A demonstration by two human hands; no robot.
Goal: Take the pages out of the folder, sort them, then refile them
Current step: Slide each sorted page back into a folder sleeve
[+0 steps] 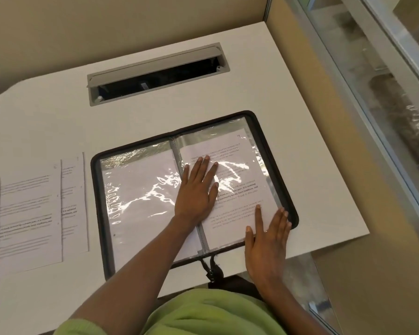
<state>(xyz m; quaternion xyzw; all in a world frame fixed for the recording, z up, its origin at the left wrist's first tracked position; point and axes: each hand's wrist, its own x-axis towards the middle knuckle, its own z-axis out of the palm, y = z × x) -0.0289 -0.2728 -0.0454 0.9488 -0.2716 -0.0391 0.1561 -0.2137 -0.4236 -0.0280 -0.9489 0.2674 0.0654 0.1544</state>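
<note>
A black zip folder [289, 209] lies open on the white desk, with clear plastic sleeves on both sides. The right sleeve holds a printed page [242, 165] marked 4 at its top corner. The left sleeve [136, 197] shows a blank white sheet under glare. My left hand [197, 189] lies flat, fingers spread, across the spine and onto the right sleeve. My right hand [266, 240] rests flat on the lower right corner of that page, fingers extended. Left of the folder, several loose printed pages [32, 218] lie overlapping on the desk.
A grey cable hatch [155, 76] with its lid raised sits in the desk [312, 165] behind the folder. The desk's right edge runs close to the folder, beside a beige partition and a glass wall. The folder's zip pulls [212, 268] hang over the front edge.
</note>
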